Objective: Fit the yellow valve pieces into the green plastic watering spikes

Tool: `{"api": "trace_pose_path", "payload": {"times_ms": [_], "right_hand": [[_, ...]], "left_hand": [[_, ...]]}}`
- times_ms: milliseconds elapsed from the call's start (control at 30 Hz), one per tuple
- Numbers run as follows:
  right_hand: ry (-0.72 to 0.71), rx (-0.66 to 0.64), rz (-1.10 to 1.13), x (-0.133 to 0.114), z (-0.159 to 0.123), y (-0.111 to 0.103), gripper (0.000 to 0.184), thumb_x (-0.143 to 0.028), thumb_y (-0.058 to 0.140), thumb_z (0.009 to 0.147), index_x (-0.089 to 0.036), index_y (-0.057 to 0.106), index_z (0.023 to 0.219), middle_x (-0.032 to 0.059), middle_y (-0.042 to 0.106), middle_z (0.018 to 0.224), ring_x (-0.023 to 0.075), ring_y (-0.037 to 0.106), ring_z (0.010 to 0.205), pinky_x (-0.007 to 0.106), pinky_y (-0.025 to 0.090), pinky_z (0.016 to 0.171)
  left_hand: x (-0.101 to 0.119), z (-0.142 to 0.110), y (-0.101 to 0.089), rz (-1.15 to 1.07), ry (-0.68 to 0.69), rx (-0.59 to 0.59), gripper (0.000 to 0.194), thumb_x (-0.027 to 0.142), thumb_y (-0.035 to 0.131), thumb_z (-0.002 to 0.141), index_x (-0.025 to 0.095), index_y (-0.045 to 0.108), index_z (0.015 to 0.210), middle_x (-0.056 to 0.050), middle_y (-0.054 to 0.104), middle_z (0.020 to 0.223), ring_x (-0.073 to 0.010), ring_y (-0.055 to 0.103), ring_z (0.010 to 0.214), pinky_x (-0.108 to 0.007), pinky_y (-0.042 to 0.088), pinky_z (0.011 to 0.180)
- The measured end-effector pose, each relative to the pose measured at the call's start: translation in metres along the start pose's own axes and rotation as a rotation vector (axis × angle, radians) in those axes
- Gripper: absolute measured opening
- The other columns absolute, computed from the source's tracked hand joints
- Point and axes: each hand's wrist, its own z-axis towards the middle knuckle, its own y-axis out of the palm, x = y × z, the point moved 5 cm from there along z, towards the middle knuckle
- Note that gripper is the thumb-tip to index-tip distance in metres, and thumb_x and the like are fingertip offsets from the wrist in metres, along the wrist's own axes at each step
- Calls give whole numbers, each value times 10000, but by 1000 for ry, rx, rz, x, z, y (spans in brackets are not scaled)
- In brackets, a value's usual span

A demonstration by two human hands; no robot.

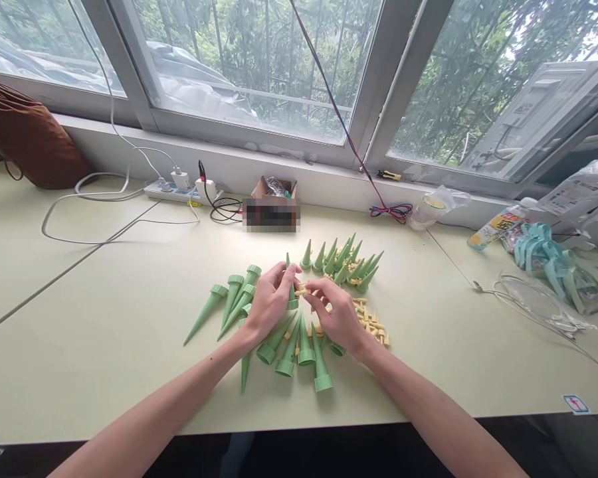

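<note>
My left hand [273, 293] is closed around a green plastic cone spike [292, 300], its tip pointing up and its ribbed cap low. Between the fingertips of my right hand [335, 311] is a small yellow plastic valve [303, 291], touching or very near the spike's side; whether it sits in the spike I cannot tell. More green spikes [305, 345] lie on the table below and left of my hands. Beyond them, several spikes [346, 260] stand upright with yellow valves among them. A pile of loose yellow valves [373, 324] lies right of my right hand, partly hidden by it.
At the back stand a power strip [179, 191] with cables and a small cardboard box [279, 189]. A brown bag [30, 136] rests at the far left. To the right are a bottle [501, 224], teal straps [543, 255] and a coiled clear cable [533, 302].
</note>
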Motion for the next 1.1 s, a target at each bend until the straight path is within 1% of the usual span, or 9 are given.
{"api": "trace_pose_path", "payload": {"times_ms": [333,500,667,767,900,1000,1100], "right_hand": [[11,-34,-11,-3,1,0,118,-278,524,984,-199,600,1028,33,622,870,134,578,681,262,499,584],[5,-61,-31,-3,0,2,152,-304,502,994,-194,606,997,36,639,838,141,559,662,267,478,570],[4,-68,-56,-4,1,1,183,-315,486,1003,-189,610,954,22,632,798,133,542,645,273,472,591],[15,-68,-51,-3,1,0,165,-319,511,993,-185,608,989,20,634,813,126,551,645,268,484,594],[7,-67,-22,-4,0,-1,140,-295,561,965,-194,586,1059,29,630,864,132,592,693,253,507,575],[-19,-70,-22,-5,0,0,113,-268,539,971,-205,583,1054,40,634,887,143,606,718,261,518,581],[-29,-68,-32,-6,0,0,111,-272,517,980,-208,590,1033,46,637,867,157,602,719,274,511,571]], "left_hand": [[-3,0,0,35,7,-15,306,450,490,966,181,634,981,23,569,645,-123,514,604,-233,425,590],[-4,-1,0,58,13,-24,320,467,479,968,189,638,974,25,545,639,-123,507,599,-239,418,585],[-3,-1,1,76,18,-32,316,461,477,969,189,637,974,19,548,650,-128,509,607,-244,415,588],[-2,-1,1,78,20,-34,314,459,477,968,188,636,976,19,544,652,-131,511,609,-246,416,590],[0,-1,0,80,21,-24,315,460,477,965,187,634,972,18,556,659,-129,511,600,-242,417,585],[0,-1,0,78,24,-15,319,463,474,965,188,635,969,22,549,646,-124,493,582,-238,412,576],[0,-1,1,82,26,-16,327,472,476,961,188,637,961,22,542,640,-125,491,574,-239,409,567]]}}
